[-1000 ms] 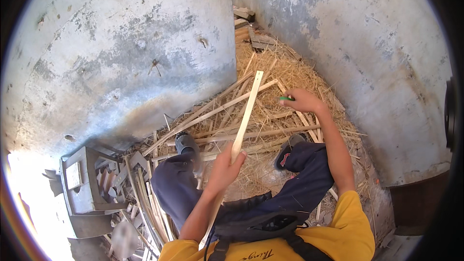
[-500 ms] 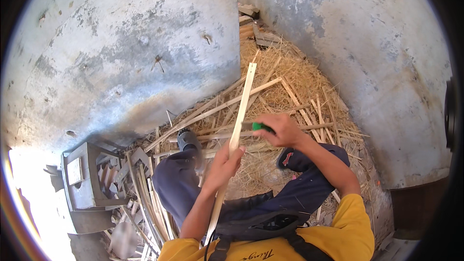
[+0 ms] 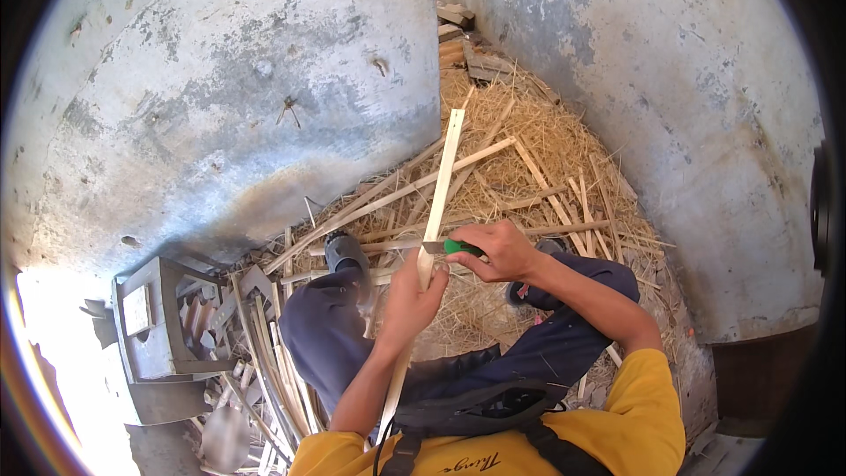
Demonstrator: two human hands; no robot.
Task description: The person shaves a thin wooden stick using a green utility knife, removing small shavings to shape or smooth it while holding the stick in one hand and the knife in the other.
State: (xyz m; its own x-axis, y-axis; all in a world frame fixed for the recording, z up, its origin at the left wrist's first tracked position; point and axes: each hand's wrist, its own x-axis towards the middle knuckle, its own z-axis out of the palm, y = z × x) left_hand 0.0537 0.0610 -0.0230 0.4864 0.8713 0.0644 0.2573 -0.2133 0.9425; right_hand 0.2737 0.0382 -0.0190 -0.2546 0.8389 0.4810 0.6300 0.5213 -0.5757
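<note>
A long pale wooden strip [image 3: 446, 171] runs up from my lap, tilted slightly to the right at its top. My left hand [image 3: 411, 298] is wrapped round it near its middle. In my right hand [image 3: 500, 250] is a knife with a green handle [image 3: 462, 248], gripped in closed fingers. Its short metal blade [image 3: 434, 248] lies across the strip just above my left thumb, touching the wood. The strip's lower part passes behind my left wrist and down toward my waist.
Straw and shavings [image 3: 546, 154] cover the floor between two worn walls, with loose wooden sticks [image 3: 414, 183] across them. A grey metal box frame [image 3: 159, 322] stands at left beside bundled strips [image 3: 278, 370]. My bent legs [image 3: 322, 326] flank the work.
My right hand has moved down and slightly left with the knife, bringing the blade onto the strip close to my left hand. The strip has shifted a little to the left.
</note>
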